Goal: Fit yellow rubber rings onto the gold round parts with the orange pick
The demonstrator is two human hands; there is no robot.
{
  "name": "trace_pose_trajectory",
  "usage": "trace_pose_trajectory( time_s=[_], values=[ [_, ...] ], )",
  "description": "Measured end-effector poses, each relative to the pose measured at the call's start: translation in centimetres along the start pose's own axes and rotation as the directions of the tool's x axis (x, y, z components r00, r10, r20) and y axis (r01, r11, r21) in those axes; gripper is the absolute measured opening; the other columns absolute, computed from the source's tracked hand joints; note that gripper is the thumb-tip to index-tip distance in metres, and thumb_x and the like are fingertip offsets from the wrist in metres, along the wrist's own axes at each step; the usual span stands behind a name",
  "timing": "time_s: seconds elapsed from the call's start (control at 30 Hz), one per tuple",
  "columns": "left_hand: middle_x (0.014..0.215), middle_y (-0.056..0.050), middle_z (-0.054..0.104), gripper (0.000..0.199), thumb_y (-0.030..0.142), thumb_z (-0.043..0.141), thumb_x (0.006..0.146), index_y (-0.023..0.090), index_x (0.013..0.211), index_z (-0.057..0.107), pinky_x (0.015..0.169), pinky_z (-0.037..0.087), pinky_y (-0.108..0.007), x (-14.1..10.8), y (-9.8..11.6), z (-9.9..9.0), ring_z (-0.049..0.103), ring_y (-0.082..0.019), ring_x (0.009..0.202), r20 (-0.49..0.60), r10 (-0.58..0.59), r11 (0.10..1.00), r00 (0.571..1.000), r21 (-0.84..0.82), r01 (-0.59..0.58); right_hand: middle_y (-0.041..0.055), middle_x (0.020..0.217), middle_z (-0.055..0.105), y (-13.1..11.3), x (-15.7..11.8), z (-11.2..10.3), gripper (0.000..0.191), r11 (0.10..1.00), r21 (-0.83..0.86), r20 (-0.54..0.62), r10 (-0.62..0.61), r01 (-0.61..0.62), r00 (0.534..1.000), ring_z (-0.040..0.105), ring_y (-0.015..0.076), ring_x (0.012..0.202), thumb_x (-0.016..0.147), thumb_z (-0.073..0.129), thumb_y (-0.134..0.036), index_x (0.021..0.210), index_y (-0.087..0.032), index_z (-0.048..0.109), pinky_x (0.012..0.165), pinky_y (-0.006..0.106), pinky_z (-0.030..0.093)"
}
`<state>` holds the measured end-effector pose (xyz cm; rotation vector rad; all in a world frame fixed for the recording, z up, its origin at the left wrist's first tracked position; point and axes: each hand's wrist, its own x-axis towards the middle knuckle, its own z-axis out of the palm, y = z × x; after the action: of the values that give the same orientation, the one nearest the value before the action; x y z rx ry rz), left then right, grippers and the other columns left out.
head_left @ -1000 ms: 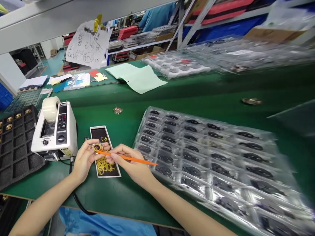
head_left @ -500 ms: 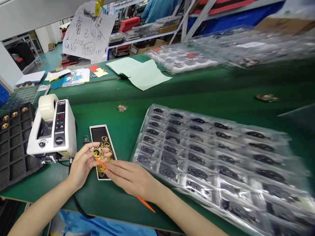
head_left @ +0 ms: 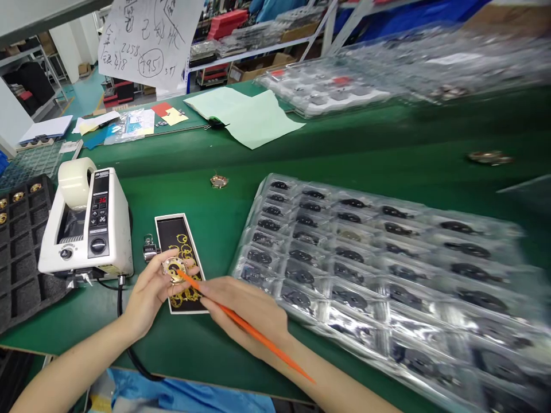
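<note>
Head view: the left hand (head_left: 148,295) is holding a round gold part (head_left: 169,268) by its edge between thumb and fingers, with the palm side turned up. The right hand (head_left: 247,310) is gripping a slim orange tool (head_left: 267,343), whose pointed front end is lying across the part's face; whether it is touching there is too small to tell. The part is sitting in the fingers above a white-rimmed box (head_left: 167,230), where a heap of thin yellow rings (head_left: 178,300) is resting on the black bottom. A small metal counter (head_left: 150,250) is standing just left of the box on the green desk (head_left: 172,172), and farther left a white tape dispenser (head_left: 112,232) is showing a red 36. To the right, a clear plastic tray (head_left: 373,258) is carrying rows of dark parts (head_left: 349,217). Beyond the box, another round metal piece (head_left: 218,182) is lying alone.
</note>
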<state>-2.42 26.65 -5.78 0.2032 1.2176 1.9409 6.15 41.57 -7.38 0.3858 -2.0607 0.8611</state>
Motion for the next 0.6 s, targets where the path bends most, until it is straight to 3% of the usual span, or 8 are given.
trace_pose_trajectory(
  time_s=[0.2,0.37,0.47,0.53,0.6],
  values=[
    [0.124,-0.008,0.067,0.037,0.023,0.064,0.082,0.025,0.119,0.063,0.100,0.046,-0.040,-0.3,-0.7,-0.3,0.058,-0.026,0.121,0.072,-0.039,0.998,0.997,0.041,0.036,0.0088,0.077,0.073,0.5,-0.2,0.7,0.026,0.999,-0.035,-0.027,-0.024,0.023,0.999,0.070,0.0180,0.073,0.087,0.055,-0.003,0.108,-0.016,0.060,0.064,0.029,0.062],
    [0.118,-0.008,0.070,0.038,0.021,0.066,0.079,0.025,0.117,0.065,0.095,0.049,-0.034,-0.1,-0.6,-0.4,0.059,-0.025,0.119,0.024,-0.066,0.997,0.998,0.040,0.065,0.0161,0.090,0.074,1.1,-1.0,1.0,0.023,0.947,-0.197,0.107,-0.235,0.252,0.966,0.071,0.0227,0.088,0.090,0.047,-0.004,0.107,-0.008,0.062,0.075,0.035,0.063],
    [0.114,-0.009,0.072,0.038,0.021,0.067,0.078,0.024,0.116,0.067,0.090,0.050,-0.032,0.1,-0.3,-0.4,0.062,-0.025,0.114,0.006,-0.080,0.996,0.997,0.044,0.080,0.0167,0.093,0.074,1.2,-1.0,0.8,0.023,0.915,-0.232,0.180,-0.293,0.331,0.939,0.070,0.0229,0.089,0.091,0.046,-0.004,0.105,-0.007,0.063,0.075,0.035,0.063],
    [0.109,-0.008,0.073,0.037,0.020,0.068,0.077,0.022,0.113,0.069,0.086,0.052,-0.031,0.1,-0.2,-0.3,0.065,-0.024,0.107,-0.003,-0.082,0.994,0.997,0.065,0.082,0.0159,0.092,0.074,1.1,-0.9,0.6,0.022,0.927,-0.215,0.173,-0.273,0.307,0.946,0.070,0.0225,0.088,0.091,0.047,-0.006,0.105,-0.008,0.064,0.073,0.034,0.062],
    [0.102,-0.007,0.075,0.033,0.021,0.071,0.076,0.021,0.109,0.071,0.082,0.054,-0.031,0.2,-0.2,-0.3,0.068,-0.022,0.096,-0.014,-0.067,0.993,0.998,0.101,0.068,0.0131,0.089,0.073,0.8,-0.7,0.2,0.023,0.968,-0.160,0.104,-0.176,0.191,0.979,0.069,0.0207,0.085,0.091,0.048,-0.007,0.107,-0.013,0.063,0.070,0.033,0.061]
  ],
)
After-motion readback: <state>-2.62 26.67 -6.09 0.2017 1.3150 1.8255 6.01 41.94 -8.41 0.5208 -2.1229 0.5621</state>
